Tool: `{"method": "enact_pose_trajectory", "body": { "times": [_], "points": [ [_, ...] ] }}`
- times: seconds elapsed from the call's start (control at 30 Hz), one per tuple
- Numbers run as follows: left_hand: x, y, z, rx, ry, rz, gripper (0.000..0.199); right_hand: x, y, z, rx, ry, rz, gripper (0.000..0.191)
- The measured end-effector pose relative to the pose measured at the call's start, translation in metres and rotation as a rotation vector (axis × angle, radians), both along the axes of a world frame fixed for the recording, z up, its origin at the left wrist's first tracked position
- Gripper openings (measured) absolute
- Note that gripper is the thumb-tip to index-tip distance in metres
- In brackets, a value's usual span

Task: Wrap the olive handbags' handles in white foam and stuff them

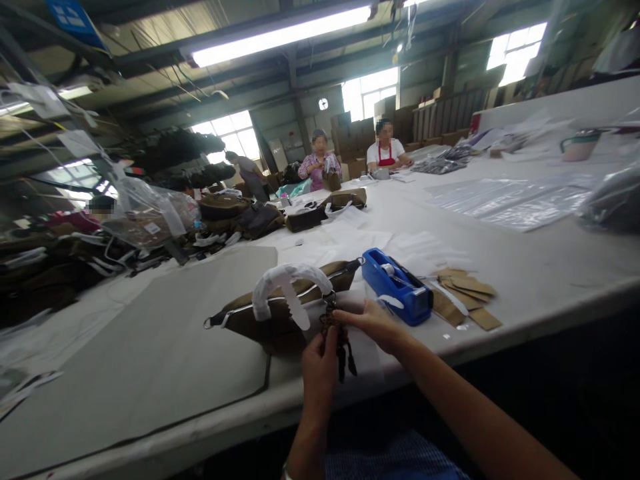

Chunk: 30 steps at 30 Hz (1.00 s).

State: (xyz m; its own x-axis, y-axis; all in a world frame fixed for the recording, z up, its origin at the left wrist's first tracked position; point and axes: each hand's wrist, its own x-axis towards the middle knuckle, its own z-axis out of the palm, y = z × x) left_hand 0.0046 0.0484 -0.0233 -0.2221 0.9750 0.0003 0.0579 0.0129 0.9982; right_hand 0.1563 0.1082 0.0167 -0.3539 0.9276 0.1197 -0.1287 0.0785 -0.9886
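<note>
An olive-brown handbag (280, 330) stands near the table's front edge, its handle (291, 272) wrapped in white material. From a ring at the handle's right end hangs a dark brown tassel charm (330, 321). My left hand (320, 357) pinches the charm from below and the left. My right hand (373, 323) grips its upper right side with thumb and finger. A white toothed strip (299, 312) lies against the bag's front. Close behind my right hand sits a blue tape dispenser (397, 287).
Brown card pieces (463, 297) lie right of the dispenser on the white table (545, 273). Clear plastic sheets (520, 200) are at the back right. A grey board (165, 347) covers the left. More bags (250, 213) are piled beyond; people work at the far side.
</note>
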Motion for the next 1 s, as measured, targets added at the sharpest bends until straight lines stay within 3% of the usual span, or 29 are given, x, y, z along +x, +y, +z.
{"method": "enact_pose_trajectory", "body": {
  "times": [0.07, 0.2, 0.27, 0.37, 0.47, 0.57, 0.77, 0.83, 1.0],
  "points": [
    [-0.011, -0.007, -0.002, 0.038, 0.071, 0.090, 0.051, 0.000, 0.002, 0.003, -0.001, 0.032, 0.027, 0.040],
    [-0.033, -0.018, 0.001, 0.133, 0.161, 0.387, 0.054, 0.001, 0.007, 0.006, -0.056, 0.105, 0.111, 0.043],
    [-0.036, -0.018, 0.007, 0.069, 0.010, 0.307, 0.057, 0.002, 0.009, 0.005, -0.081, 0.113, 0.137, 0.042],
    [-0.031, -0.011, 0.020, -0.083, -0.335, -0.009, 0.064, 0.003, 0.012, 0.003, -0.112, 0.113, 0.192, 0.042],
    [-0.023, 0.000, 0.034, -0.124, -0.451, -0.173, 0.067, 0.004, 0.014, 0.002, -0.120, 0.107, 0.208, 0.044],
    [-0.016, 0.010, 0.040, -0.065, -0.386, -0.161, 0.061, 0.002, 0.015, 0.003, -0.098, 0.109, 0.174, 0.046],
    [-0.004, 0.015, 0.031, -0.015, -0.226, 0.026, 0.043, 0.003, 0.014, 0.000, -0.042, 0.008, 0.088, 0.041],
    [-0.003, 0.014, 0.030, -0.032, -0.218, 0.039, 0.042, 0.012, 0.014, -0.006, -0.108, 0.004, 0.093, 0.043],
    [-0.006, 0.012, 0.029, -0.041, -0.249, 0.037, 0.044, 0.032, 0.008, -0.038, -0.343, 0.258, 0.096, 0.058]
  ]
}}
